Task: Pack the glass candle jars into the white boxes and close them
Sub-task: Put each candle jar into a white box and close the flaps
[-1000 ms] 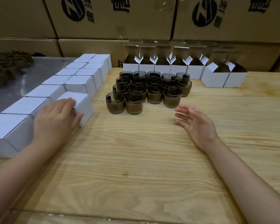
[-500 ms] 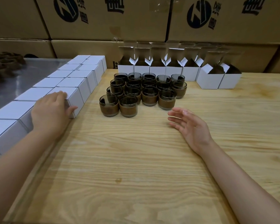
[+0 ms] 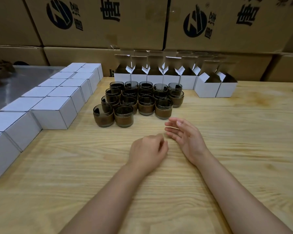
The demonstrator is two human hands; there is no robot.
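Note:
Several dark glass candle jars (image 3: 139, 102) with brown bands stand clustered on the wooden table (image 3: 243, 149). Behind them is a row of open white boxes (image 3: 172, 78) with their flaps up. Along the left run two rows of closed white boxes (image 3: 52, 114). My left hand (image 3: 147, 152) hovers over the table in front of the jars, fingers loosely curled, holding nothing. My right hand (image 3: 186, 137) is just to its right, palm turned inward with relaxed fingers, also holding nothing. Neither hand touches a jar or a box.
Large brown cardboard cartons (image 3: 108, 22) with black print are stacked as a wall behind the table. A shiny metal surface (image 3: 24, 78) lies at the far left with a dark brown pile (image 3: 0, 68) on it.
My left hand has let go of the nearest closed white box and moved right to the middle of the table, beside my right hand. The right hand stayed nearly in place.

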